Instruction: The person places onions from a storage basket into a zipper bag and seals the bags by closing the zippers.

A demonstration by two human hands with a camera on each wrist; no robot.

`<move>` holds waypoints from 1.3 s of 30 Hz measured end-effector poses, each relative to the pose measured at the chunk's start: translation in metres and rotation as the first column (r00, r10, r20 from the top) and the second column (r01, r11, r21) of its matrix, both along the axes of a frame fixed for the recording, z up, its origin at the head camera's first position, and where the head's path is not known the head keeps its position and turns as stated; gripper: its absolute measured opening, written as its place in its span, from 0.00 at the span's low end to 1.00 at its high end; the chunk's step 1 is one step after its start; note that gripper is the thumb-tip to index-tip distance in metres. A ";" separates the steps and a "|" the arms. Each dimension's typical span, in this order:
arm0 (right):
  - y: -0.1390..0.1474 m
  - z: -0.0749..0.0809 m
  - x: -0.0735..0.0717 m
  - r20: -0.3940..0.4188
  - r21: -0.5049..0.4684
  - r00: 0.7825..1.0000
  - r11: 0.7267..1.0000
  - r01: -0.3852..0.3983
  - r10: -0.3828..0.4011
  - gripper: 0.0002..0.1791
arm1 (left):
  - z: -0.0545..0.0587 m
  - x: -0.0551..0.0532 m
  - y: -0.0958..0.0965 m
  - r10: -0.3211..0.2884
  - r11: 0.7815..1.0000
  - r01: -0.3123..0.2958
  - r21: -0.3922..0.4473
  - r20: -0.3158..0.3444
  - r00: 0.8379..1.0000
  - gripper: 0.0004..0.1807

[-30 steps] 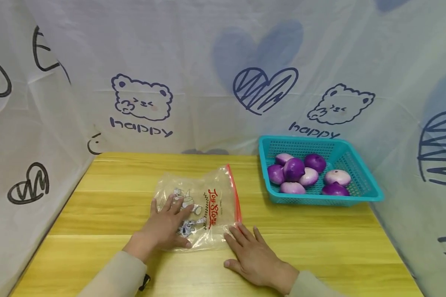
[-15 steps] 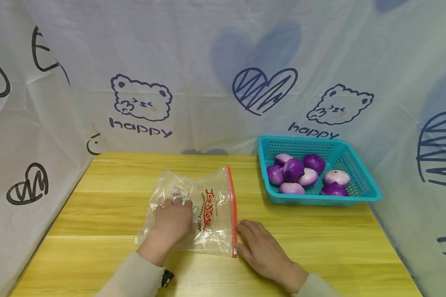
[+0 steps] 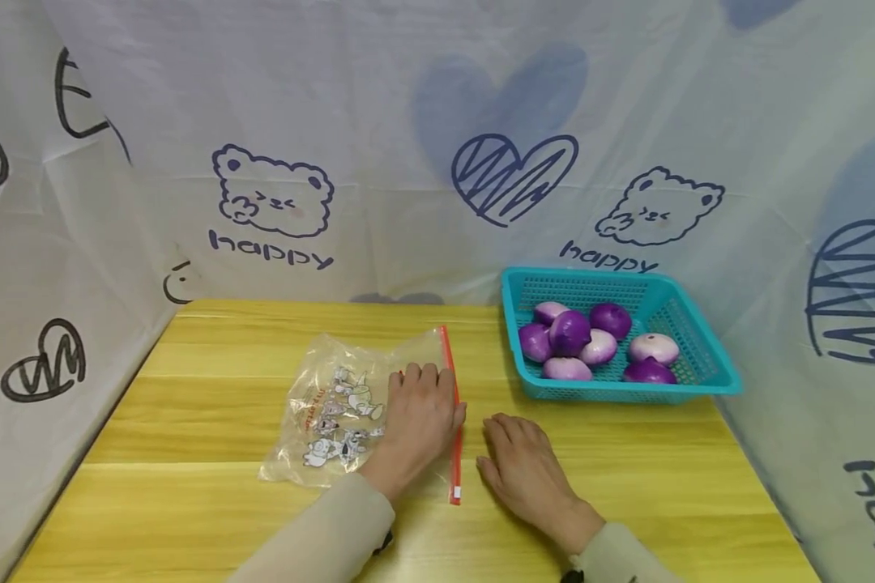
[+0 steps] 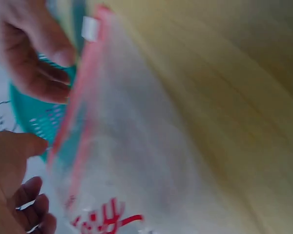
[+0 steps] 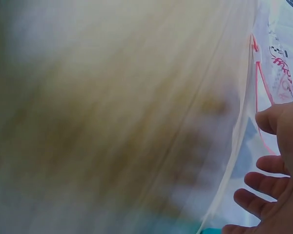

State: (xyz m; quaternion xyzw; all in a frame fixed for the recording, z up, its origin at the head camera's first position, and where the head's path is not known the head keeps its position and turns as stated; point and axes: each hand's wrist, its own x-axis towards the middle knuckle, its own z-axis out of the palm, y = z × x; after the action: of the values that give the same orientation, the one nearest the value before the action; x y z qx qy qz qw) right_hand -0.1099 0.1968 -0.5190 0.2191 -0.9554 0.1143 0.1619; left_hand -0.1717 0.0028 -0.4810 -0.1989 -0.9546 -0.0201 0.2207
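A clear plastic zip bag (image 3: 328, 405) with cartoon prints lies flat on the wooden table, its red zip edge (image 3: 446, 348) facing right. A white slider (image 3: 457, 491) sits at the near end of that edge. Over the bag's right part is my left hand (image 3: 419, 409), its thumb right at the red edge and its fingers loosely bent; it hides the red lettering in the head view. My right hand (image 3: 525, 465) is just right of the zip edge, low over the table, holding nothing. In the right wrist view its fingers (image 5: 263, 183) are spread and slightly bent.
A turquoise plastic basket (image 3: 620, 394) with several purple and white onions (image 3: 570, 333) stands at the back right of the table (image 3: 211, 405). Printed white cloth (image 3: 394, 219) hangs behind and along both sides.
My left hand moved from the bag's left half across to its zip edge. The bag turned slightly and shifted left, uncovering its slider. My right hand drew back off the bag to the right.
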 end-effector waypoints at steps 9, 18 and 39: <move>0.000 0.001 0.000 0.107 0.032 0.994 0.999 0.024 -0.027 0.28 | -0.011 -0.010 0.007 0.088 0.991 -0.076 -0.107 0.111 0.990 0.30; 0.003 -0.002 -0.002 0.091 0.035 0.996 0.999 0.007 -0.010 0.29 | -0.013 -0.013 0.002 0.091 0.993 -0.085 -0.081 0.080 0.993 0.19; -0.065 0.065 -0.055 -0.008 -0.347 0.973 0.914 0.212 -0.229 0.12 | 0.087 0.024 -0.030 0.053 0.984 -0.032 0.177 -0.114 0.992 0.13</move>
State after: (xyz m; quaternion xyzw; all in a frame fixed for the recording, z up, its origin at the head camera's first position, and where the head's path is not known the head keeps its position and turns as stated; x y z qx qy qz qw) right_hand -0.1646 0.1319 -0.4542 0.0809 -0.9351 0.2550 0.2324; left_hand -0.1478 -0.0273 -0.3937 -0.1591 -0.9385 -0.0872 0.2938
